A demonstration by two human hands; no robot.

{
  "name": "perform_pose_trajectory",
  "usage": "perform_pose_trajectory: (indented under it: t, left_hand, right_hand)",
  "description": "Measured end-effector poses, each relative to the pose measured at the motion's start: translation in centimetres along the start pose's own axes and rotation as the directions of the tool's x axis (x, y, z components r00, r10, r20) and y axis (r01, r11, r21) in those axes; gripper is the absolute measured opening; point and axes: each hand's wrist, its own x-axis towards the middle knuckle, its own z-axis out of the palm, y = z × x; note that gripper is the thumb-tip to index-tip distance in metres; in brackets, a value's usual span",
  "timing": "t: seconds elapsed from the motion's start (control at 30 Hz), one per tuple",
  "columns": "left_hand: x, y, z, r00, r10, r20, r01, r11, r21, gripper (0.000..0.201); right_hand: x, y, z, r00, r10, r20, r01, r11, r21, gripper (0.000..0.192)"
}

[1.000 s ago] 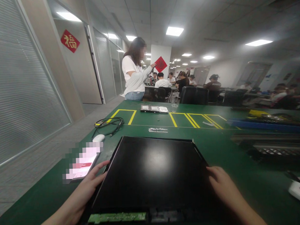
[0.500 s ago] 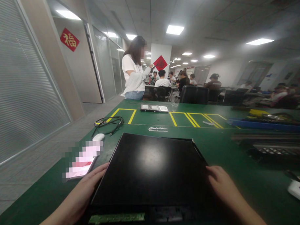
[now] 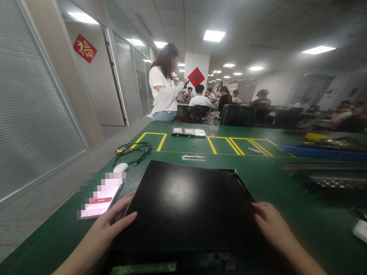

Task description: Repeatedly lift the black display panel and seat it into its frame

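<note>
In front of me on the green table is a flat black computer case (image 3: 206,262) with a green strip on its near side. Its smooth black cover panel (image 3: 180,210) sits askew, the left side lifted and a gap showing along the far right edge. My left hand (image 3: 115,220) pinches the panel's left edge, thumb on top and fingers beneath. At the right side of the case, my right hand (image 3: 269,218) is closed against the edge, its fingertips mostly hidden. A phone (image 3: 101,200) with a lit screen lies just beyond my left hand.
A white mouse (image 3: 120,167) and a coiled black cable (image 3: 134,153) lie at the left. Hard drives (image 3: 188,132) and a clear cup (image 3: 213,130) stand at the far edge. A blue tray (image 3: 316,150) is on the right. A person (image 3: 165,86) stands beyond the table.
My left thumb has come over onto the cover panel. The panel's left side has risen and shifted slightly left, widening the gap at the right. My right hand stays in place.
</note>
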Motion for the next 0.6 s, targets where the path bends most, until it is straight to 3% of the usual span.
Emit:
perform_pose_trajectory:
  t: [0.1, 0.27, 0.33, 0.43, 0.47, 0.5, 0.53, 0.6]
  left_hand:
    - [-0.8, 0.0, 0.6, 0.996, 0.091, -0.003, -0.091, 0.993, -0.072, 0.073]
    - [-1.8, -0.1, 0.9, 0.988, 0.155, -0.013, -0.155, 0.982, -0.104, 0.087]
    - [-1.9, 0.0, 0.8, 0.986, 0.164, -0.01, -0.164, 0.979, -0.123, 0.089]
    - [-2.0, 0.2, 0.4, 0.984, 0.176, -0.006, -0.175, 0.972, -0.155, 0.082]
    - [-2.0, 0.4, 0.2, 0.985, 0.174, 0.007, -0.171, 0.972, -0.164, 0.079]
    - [-2.0, 0.5, 0.1, 0.986, 0.165, 0.028, -0.158, 0.973, -0.17, 0.075]
    - [-1.9, 0.7, -0.1, 0.987, 0.15, 0.051, -0.139, 0.974, -0.177, 0.072]
    - [-1.6, 1.0, -0.3, 0.987, 0.128, 0.096, -0.108, 0.976, -0.189, 0.066]
  right_hand:
    - [-0.1, -0.3, -0.4, 0.999, 0.042, 0.004, -0.042, 0.996, 0.08, 0.047]
    - [0.1, -1.0, -1.0, 0.965, 0.263, 0.005, -0.247, 0.897, 0.367, 0.059]
    - [0.2, -1.5, -1.5, 0.951, 0.31, 0.017, -0.282, 0.842, 0.46, 0.052]
    - [-0.1, -2.3, -2.8, 0.952, 0.307, -0.015, -0.238, 0.767, 0.596, 0.036]
    - [-0.3, -2.5, -3.3, 0.956, 0.292, -0.036, -0.197, 0.727, 0.658, 0.035]
    - [-0.7, -2.6, -3.7, 0.956, 0.292, 0.009, -0.201, 0.633, 0.748, 0.038]
    - [-1.1, -2.5, -4.2, 0.959, 0.255, 0.125, -0.242, 0.506, 0.828, 0.044]
    - [-2.0, -1.9, -4.8, 0.928, 0.325, 0.183, -0.279, 0.28, 0.919, 0.044]
